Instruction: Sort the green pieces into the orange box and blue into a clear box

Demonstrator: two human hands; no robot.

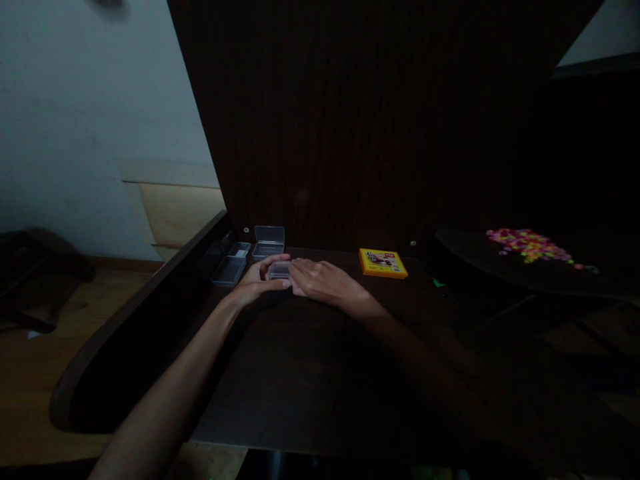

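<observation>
Both of my hands meet over a small clear plastic box (279, 269) on the dark wooden desk (320, 373). My left hand (257, 280) curls around the box's left side, fingers closed on it. My right hand (320, 280) presses on its right side, fingers wrapped against it. The box's contents cannot be made out in the dim light.
Behind my hands stand an open clear box (269, 241) and two more clear boxes (229, 270) near the desk's left rim. A yellow card box (383, 262) lies to the right. A heap of colourful small pieces (530, 245) sits on a dark side surface far right.
</observation>
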